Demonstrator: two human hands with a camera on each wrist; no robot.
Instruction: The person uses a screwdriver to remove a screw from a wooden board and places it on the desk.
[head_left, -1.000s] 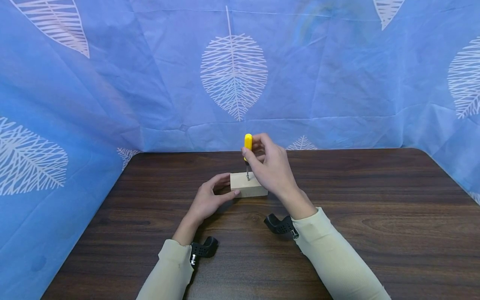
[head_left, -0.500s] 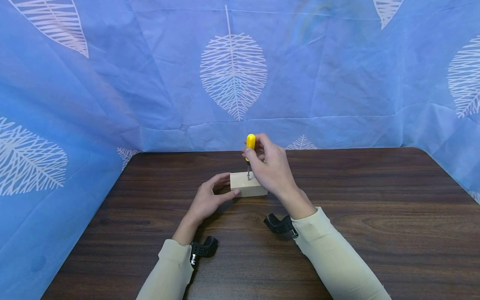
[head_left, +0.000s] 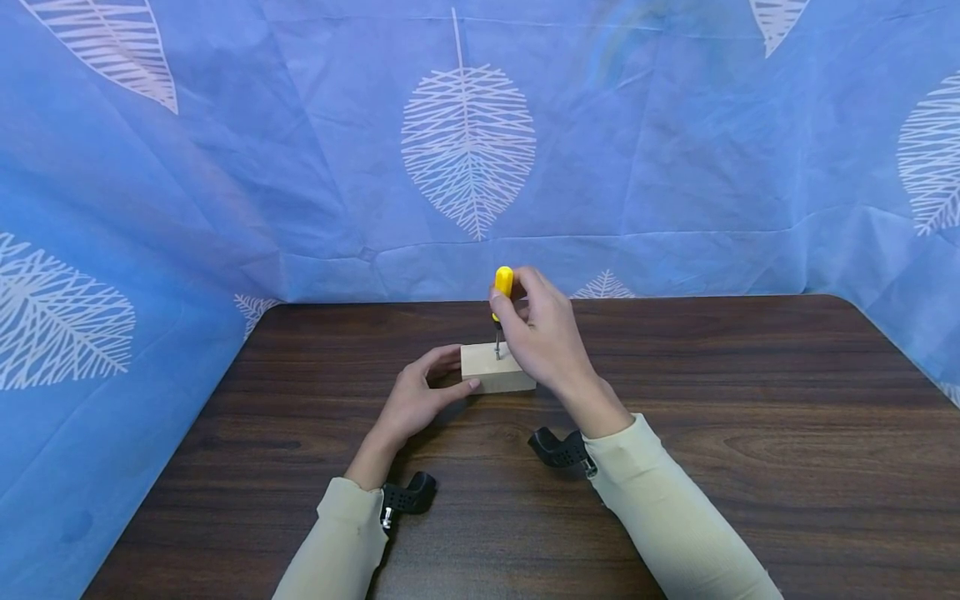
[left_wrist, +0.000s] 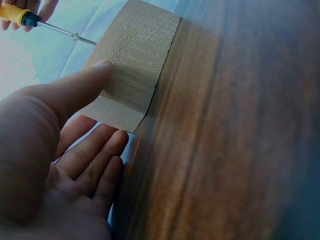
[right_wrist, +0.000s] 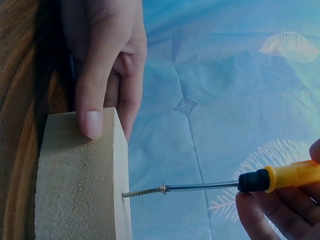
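A pale wooden block (head_left: 495, 381) lies on the table, steadied by my left hand (head_left: 416, 396). In the left wrist view, the thumb (left_wrist: 87, 85) presses its near face while the fingers reach round the far side. My right hand (head_left: 546, 337) pinches the yellow handle of a screwdriver (head_left: 503, 283) held nearly upright over the block. Its tip sits in the head of a screw (right_wrist: 145, 192), whose point is in the block's top face. Much of the screw's threaded length shows above the wood in the right wrist view.
The dark wood-grain table (head_left: 712, 467) reaches back to a blue cloth (head_left: 337, 150) with white leaf patterns. Black wrist mounts (head_left: 408, 494) stick out from both sleeves, low over the table.
The screwdriver's handle has tilted slightly to the right, and the right fingers and thumb have shifted a little on it. The left hand and the block stay in place.
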